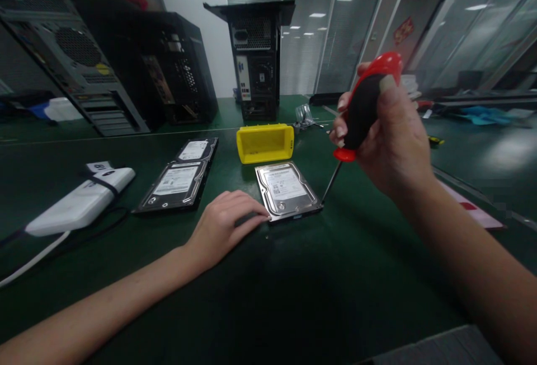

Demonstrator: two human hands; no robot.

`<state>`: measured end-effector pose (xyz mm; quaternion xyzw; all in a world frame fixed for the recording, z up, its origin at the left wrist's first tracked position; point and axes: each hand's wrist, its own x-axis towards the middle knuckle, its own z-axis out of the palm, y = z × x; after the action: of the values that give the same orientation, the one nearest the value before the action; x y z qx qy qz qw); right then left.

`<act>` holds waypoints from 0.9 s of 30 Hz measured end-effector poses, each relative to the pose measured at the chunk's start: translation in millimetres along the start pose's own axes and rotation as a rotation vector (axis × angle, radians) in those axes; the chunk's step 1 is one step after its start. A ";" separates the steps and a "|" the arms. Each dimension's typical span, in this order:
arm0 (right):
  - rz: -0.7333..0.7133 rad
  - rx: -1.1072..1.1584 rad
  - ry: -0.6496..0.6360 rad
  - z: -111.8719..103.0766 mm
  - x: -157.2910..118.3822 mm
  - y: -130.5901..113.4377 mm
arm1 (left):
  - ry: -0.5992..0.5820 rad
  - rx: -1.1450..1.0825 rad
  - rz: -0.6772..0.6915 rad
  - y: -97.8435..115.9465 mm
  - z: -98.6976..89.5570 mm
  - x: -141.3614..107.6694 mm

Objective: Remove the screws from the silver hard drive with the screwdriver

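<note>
A silver hard drive (pixel 286 186) with a white label lies flat on the green table. My left hand (pixel 229 222) rests on the table and pinches the drive's near left corner between thumb and fingertips. In my right hand (pixel 394 135) is a screwdriver (pixel 364 108) with a red and black handle, gripped in a closed fist. Its shaft slants down to the left, and the tip meets the drive's near right corner. A tiny speck (pixel 267 237) lies in front of the drive, too small to name.
Behind the drive stands a yellow bin (pixel 265 144). Two more hard drives (pixel 178 180) lie to the left, beside a white power strip (pixel 81 200) with cables. Computer cases (pixel 257 62) line the back. A clear plastic item (pixel 304 114) and a pink sheet (pixel 474 208) are farther right.
</note>
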<state>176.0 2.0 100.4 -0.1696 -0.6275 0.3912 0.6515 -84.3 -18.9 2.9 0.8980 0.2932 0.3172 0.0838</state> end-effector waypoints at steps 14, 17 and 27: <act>0.008 -0.002 -0.005 -1.5 0.3 0.4 | -0.199 0.064 0.327 -2.6 -10.4 -3.8; 0.016 -0.008 -0.011 -1.8 -0.1 -0.2 | -0.176 0.080 0.358 -4.7 -11.9 -4.2; 0.019 0.012 0.014 0.5 -0.8 -0.4 | -0.176 0.117 0.331 -17.4 -16.5 -8.0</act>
<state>175.7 1.0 100.2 -0.1743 -0.6190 0.4000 0.6530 -107.8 -9.9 5.9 0.9616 0.1509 0.2292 0.0036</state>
